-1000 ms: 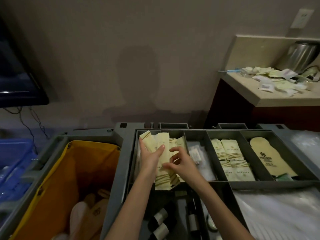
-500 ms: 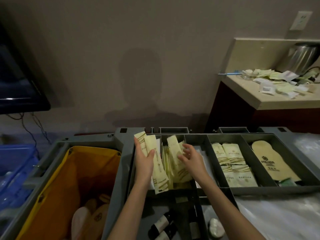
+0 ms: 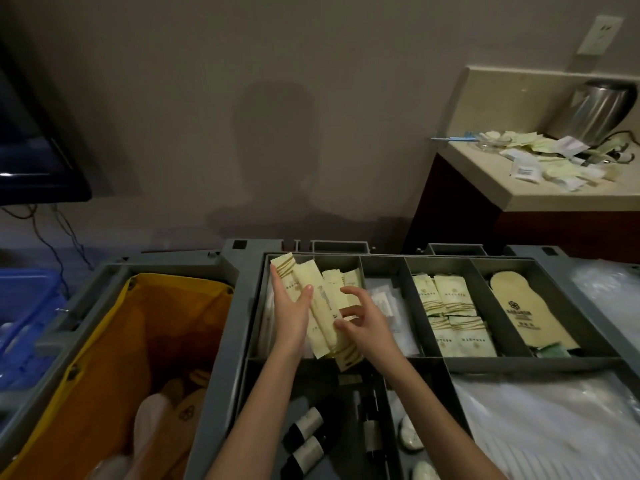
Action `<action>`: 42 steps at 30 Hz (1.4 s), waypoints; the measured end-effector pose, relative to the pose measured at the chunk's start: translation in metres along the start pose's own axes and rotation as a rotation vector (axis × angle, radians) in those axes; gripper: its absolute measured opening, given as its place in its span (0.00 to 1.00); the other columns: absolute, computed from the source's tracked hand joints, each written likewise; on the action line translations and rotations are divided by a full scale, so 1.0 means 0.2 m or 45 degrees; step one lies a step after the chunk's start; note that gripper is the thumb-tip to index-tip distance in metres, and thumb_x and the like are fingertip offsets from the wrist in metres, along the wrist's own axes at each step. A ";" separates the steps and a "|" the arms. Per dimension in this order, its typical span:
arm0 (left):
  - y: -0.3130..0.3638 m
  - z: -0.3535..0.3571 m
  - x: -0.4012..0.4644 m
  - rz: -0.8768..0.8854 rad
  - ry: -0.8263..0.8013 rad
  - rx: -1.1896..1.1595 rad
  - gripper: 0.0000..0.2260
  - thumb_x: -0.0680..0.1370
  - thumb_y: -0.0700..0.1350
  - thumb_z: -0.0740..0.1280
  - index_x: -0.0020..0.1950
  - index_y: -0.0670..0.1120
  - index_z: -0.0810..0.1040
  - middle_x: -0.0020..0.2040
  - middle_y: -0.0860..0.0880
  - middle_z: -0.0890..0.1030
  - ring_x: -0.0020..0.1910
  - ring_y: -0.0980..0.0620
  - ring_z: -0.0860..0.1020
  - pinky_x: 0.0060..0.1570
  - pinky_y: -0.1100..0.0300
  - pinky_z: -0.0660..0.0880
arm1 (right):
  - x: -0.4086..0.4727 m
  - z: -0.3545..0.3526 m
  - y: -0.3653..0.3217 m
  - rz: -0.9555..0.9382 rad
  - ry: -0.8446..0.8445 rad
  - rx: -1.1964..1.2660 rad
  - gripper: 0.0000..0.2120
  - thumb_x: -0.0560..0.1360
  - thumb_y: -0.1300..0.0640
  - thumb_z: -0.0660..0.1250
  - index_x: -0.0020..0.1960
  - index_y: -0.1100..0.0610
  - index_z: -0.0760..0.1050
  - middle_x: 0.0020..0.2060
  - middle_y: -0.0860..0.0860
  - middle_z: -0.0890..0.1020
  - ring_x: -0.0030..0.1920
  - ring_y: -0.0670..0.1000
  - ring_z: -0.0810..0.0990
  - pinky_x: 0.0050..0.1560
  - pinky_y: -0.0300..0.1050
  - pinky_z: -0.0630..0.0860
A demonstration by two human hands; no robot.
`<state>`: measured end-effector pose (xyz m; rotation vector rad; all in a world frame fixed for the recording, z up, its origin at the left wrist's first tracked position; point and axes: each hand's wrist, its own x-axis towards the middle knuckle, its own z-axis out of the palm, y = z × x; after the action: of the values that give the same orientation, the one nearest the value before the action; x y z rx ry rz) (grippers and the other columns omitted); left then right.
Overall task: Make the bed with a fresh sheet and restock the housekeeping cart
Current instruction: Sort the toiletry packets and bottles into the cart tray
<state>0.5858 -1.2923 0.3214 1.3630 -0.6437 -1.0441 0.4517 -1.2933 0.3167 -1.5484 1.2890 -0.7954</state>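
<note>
Cream sachets [image 3: 320,306], long and flat with gold stripes, fan out in the leftmost compartment of the cart tray [image 3: 401,268] at centre frame, long axes running away from the viewer. The left hand [image 3: 291,315] clasps the fan from its left side; the right hand [image 3: 363,318], fingers spread and curled, touches its right edge. Packed sachets fill a compartment further right.
</note>
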 end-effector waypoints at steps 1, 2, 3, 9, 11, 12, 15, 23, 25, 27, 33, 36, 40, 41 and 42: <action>0.01 -0.02 0.00 -0.011 0.011 0.004 0.34 0.81 0.39 0.60 0.77 0.61 0.44 0.55 0.55 0.74 0.45 0.57 0.78 0.38 0.59 0.75 | 0.00 -0.02 0.00 -0.004 0.025 -0.022 0.22 0.76 0.60 0.67 0.65 0.44 0.66 0.49 0.47 0.79 0.48 0.45 0.80 0.44 0.42 0.81; 0.03 -0.04 0.00 -0.022 0.024 0.011 0.32 0.82 0.39 0.58 0.77 0.61 0.44 0.55 0.56 0.72 0.45 0.56 0.78 0.37 0.59 0.75 | 0.01 -0.03 -0.01 -0.007 0.057 -0.033 0.20 0.76 0.60 0.67 0.64 0.45 0.67 0.50 0.47 0.79 0.49 0.45 0.80 0.44 0.42 0.80; 0.04 -0.06 0.00 -0.024 0.033 0.023 0.32 0.82 0.39 0.57 0.77 0.60 0.44 0.57 0.55 0.72 0.46 0.55 0.79 0.38 0.58 0.76 | 0.02 -0.04 -0.02 -0.012 0.097 -0.030 0.19 0.76 0.60 0.66 0.63 0.46 0.68 0.50 0.46 0.78 0.49 0.45 0.79 0.43 0.41 0.79; 0.08 -0.16 -0.04 0.007 -0.008 0.001 0.33 0.80 0.35 0.61 0.77 0.58 0.51 0.69 0.47 0.71 0.56 0.48 0.79 0.54 0.45 0.78 | 0.13 -0.07 -0.02 -0.006 0.199 -0.126 0.13 0.77 0.58 0.66 0.61 0.51 0.74 0.56 0.50 0.78 0.56 0.47 0.77 0.53 0.45 0.78; 0.07 -0.18 -0.05 0.013 -0.018 0.012 0.27 0.79 0.36 0.62 0.73 0.58 0.61 0.67 0.47 0.74 0.55 0.48 0.80 0.51 0.49 0.80 | 0.10 -0.05 0.00 -0.029 0.209 -0.172 0.11 0.77 0.56 0.66 0.58 0.50 0.75 0.56 0.48 0.77 0.57 0.47 0.76 0.55 0.43 0.76; 0.07 -0.17 -0.06 0.022 -0.035 0.023 0.23 0.79 0.36 0.62 0.69 0.58 0.66 0.64 0.48 0.75 0.54 0.49 0.80 0.46 0.53 0.80 | 0.07 -0.03 0.00 -0.055 0.203 -0.147 0.09 0.77 0.55 0.66 0.57 0.50 0.75 0.55 0.48 0.78 0.56 0.46 0.76 0.54 0.42 0.76; 0.06 -0.12 -0.09 0.021 -0.089 0.012 0.20 0.79 0.37 0.63 0.65 0.58 0.69 0.54 0.53 0.78 0.50 0.53 0.81 0.38 0.60 0.79 | -0.03 0.03 -0.01 -0.051 0.083 0.019 0.07 0.76 0.54 0.66 0.54 0.49 0.72 0.48 0.47 0.80 0.48 0.46 0.80 0.48 0.41 0.79; 0.05 -0.04 -0.12 0.063 -0.302 0.047 0.22 0.79 0.35 0.63 0.70 0.53 0.69 0.59 0.50 0.78 0.51 0.57 0.79 0.41 0.65 0.79 | -0.14 0.03 -0.01 -0.012 0.112 0.150 0.18 0.75 0.61 0.67 0.60 0.47 0.67 0.47 0.50 0.81 0.47 0.47 0.82 0.46 0.46 0.82; 0.06 -0.10 -0.11 0.154 -0.394 0.165 0.22 0.80 0.38 0.63 0.71 0.54 0.67 0.60 0.56 0.73 0.53 0.61 0.76 0.42 0.68 0.77 | -0.12 0.00 -0.02 -0.032 0.198 0.151 0.15 0.75 0.60 0.67 0.58 0.47 0.70 0.47 0.51 0.81 0.46 0.48 0.83 0.45 0.46 0.82; 0.07 -0.18 -0.11 0.241 -0.440 0.313 0.21 0.80 0.40 0.62 0.71 0.55 0.67 0.62 0.58 0.70 0.59 0.59 0.72 0.49 0.68 0.74 | -0.07 -0.02 -0.04 -0.032 0.250 0.093 0.13 0.76 0.58 0.67 0.59 0.49 0.72 0.49 0.52 0.81 0.47 0.47 0.82 0.45 0.45 0.82; 0.03 -0.27 -0.19 0.373 -0.427 0.627 0.12 0.79 0.39 0.63 0.59 0.52 0.74 0.57 0.57 0.75 0.56 0.57 0.74 0.46 0.72 0.69 | -0.07 -0.03 -0.02 -0.014 0.295 -0.365 0.10 0.77 0.56 0.66 0.58 0.54 0.76 0.60 0.46 0.70 0.60 0.45 0.70 0.61 0.43 0.72; -0.10 -0.30 -0.30 0.276 -0.494 0.693 0.09 0.78 0.37 0.65 0.55 0.48 0.78 0.52 0.53 0.79 0.54 0.58 0.77 0.50 0.68 0.73 | -0.26 -0.05 0.05 -0.081 0.268 -0.438 0.06 0.75 0.58 0.68 0.52 0.52 0.77 0.60 0.48 0.70 0.63 0.48 0.67 0.64 0.43 0.67; -0.35 -0.28 -0.45 0.061 -0.538 0.880 0.13 0.75 0.39 0.69 0.60 0.47 0.78 0.57 0.49 0.79 0.57 0.55 0.77 0.53 0.66 0.74 | -0.49 -0.07 0.22 0.005 0.160 -0.612 0.10 0.73 0.54 0.70 0.54 0.50 0.79 0.68 0.48 0.64 0.70 0.50 0.54 0.70 0.47 0.56; -0.39 -0.26 -0.46 0.053 -0.536 0.943 0.15 0.75 0.40 0.70 0.62 0.47 0.77 0.59 0.48 0.79 0.58 0.54 0.76 0.55 0.64 0.74 | -0.52 -0.07 0.25 0.048 0.139 -0.616 0.11 0.73 0.53 0.71 0.55 0.49 0.79 0.70 0.48 0.62 0.72 0.51 0.51 0.71 0.49 0.55; -0.41 -0.25 -0.47 0.065 -0.522 0.994 0.18 0.75 0.42 0.70 0.64 0.47 0.76 0.60 0.48 0.78 0.59 0.53 0.76 0.57 0.63 0.73 | -0.55 -0.07 0.26 0.084 0.121 -0.617 0.12 0.72 0.52 0.71 0.56 0.48 0.79 0.72 0.48 0.60 0.73 0.52 0.49 0.72 0.51 0.53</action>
<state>0.5700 -1.1783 0.2521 1.7849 -1.4933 -1.0851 0.3936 -1.1910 0.2816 -1.8472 1.6810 -0.5412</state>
